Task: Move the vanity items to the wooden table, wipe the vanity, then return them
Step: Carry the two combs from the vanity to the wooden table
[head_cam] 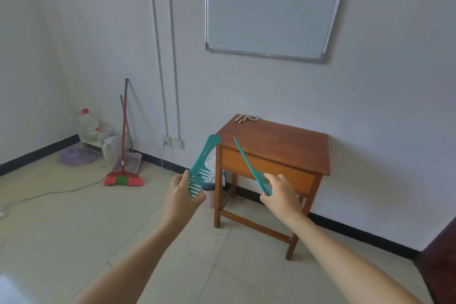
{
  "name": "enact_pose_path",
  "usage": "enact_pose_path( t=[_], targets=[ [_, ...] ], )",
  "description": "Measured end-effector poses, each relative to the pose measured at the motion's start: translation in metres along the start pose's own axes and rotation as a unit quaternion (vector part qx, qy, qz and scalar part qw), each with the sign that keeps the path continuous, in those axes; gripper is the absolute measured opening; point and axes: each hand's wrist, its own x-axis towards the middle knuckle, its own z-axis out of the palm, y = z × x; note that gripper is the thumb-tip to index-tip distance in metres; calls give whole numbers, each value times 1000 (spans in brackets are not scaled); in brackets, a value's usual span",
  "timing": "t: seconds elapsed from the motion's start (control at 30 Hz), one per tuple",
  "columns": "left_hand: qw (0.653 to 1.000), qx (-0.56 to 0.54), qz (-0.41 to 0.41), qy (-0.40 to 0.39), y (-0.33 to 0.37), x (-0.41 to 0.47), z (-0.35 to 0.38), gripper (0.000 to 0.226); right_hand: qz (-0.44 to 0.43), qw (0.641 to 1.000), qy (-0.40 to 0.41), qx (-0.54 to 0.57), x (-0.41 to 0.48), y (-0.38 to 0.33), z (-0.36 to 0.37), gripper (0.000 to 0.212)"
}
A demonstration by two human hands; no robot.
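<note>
Left hand (181,190) grips a wide-tooth comb (201,168); right hand (280,192) pinches a tail comb (254,171), both arms outstretched.

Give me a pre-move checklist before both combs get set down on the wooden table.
1. Left hand holds the wide-tooth comb firmly: ok, fingers pinch its toothed end.
2. Right hand holds the tail comb firmly: ok, gripped at the toothed end, tail pointing up and away.
3. Free space on the wooden table: ok, only the small items sit at its far left corner.
4. Hands over the tabletop: not ok, both appear short of its front edge.
5. Vanity fully emptied: cannot tell, it is not in view.
</note>
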Motion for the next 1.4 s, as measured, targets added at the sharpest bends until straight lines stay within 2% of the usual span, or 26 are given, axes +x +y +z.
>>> enact_pose_path(
  t=[0.27,0.47,0.67,0.83,1.03,1.13,1.3,1.4],
  targets=[
    [998,31,-36,-46,-17,72,59,59,-6,998,-59,-18,87,34,34,53],
    [998,13,-43,-42,-44,164,81,61,-4,998,-62,-28,173,30,64,52],
    [997,5,-39,-60,-67,268,100,63,40,998,-47,-33,271,20,87,51],
    [994,-4,-34,-107,-91,335,127,60,83,994,-56,-37,329,27,113,51],
    [983,25,-46,-178,-110,375,184,51,173,982,-71,-21,360,78,132,51],
    [978,42,-42,-202,-102,400,223,59,206,977,-55,-16,384,115,125,50],
    [975,52,-24,-213,-68,444,291,64,217,976,-17,-5,453,176,104,49],
    [974,48,-37,-216,-53,465,329,65,220,975,-22,3,485,205,99,49]
  ],
)
